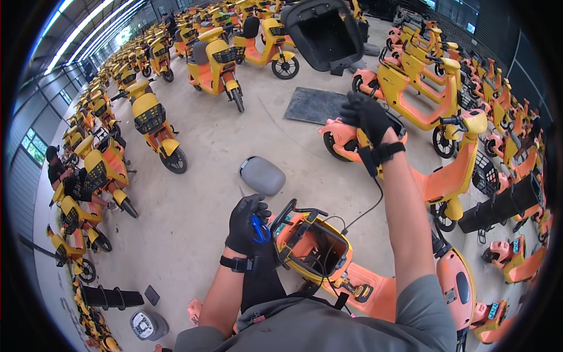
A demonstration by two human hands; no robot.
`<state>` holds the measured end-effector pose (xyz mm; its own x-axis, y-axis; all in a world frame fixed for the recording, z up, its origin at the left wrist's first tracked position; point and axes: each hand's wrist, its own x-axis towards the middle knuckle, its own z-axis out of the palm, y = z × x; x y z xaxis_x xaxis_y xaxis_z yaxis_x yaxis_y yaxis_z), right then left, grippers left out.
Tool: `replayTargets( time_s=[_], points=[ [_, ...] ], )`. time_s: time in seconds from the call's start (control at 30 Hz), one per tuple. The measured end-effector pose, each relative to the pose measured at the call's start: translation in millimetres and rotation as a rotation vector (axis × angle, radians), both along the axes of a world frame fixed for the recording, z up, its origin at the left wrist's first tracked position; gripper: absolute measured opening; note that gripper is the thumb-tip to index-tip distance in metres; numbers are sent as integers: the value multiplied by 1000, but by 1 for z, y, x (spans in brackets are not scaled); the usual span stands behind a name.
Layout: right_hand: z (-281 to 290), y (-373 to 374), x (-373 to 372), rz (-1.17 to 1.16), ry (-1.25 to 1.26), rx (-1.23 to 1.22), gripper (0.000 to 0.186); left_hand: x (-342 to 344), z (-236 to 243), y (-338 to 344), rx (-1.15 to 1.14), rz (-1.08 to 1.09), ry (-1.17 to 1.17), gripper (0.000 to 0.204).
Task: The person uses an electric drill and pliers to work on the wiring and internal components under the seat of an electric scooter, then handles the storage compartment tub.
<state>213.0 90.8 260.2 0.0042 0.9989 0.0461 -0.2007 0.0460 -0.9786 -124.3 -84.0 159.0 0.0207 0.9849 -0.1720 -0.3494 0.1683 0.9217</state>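
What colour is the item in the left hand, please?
The item is blue, clearest in the head view.

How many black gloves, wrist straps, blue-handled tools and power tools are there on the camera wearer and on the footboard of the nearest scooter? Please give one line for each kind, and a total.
Black gloves: 2
Wrist straps: 2
Blue-handled tool: 1
Power tool: 1
Total: 6

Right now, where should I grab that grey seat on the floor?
The grey seat probably grips best by its two long edges, from above, one hand each side: it's smooth and rounded, with no handle showing. The left hand holds a blue tool, so empty that hand first.
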Motion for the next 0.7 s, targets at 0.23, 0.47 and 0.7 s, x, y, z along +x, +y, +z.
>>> replayTargets(
  time_s=[0.23, 0.47, 0.7],
  points=[
    [-196, -132, -22, 50, 98, -487, 17, 34, -20, -19, 256, -128, 264, 29],
    [-252, -268, -37, 16, 123, -650, 18, 72, -103, -16, 240, -429, 234, 27],
    [-240, -304, -44, -172, 36, -479, 19, 99, -131, -28, -20, -560, 36, 33]
  ],
)
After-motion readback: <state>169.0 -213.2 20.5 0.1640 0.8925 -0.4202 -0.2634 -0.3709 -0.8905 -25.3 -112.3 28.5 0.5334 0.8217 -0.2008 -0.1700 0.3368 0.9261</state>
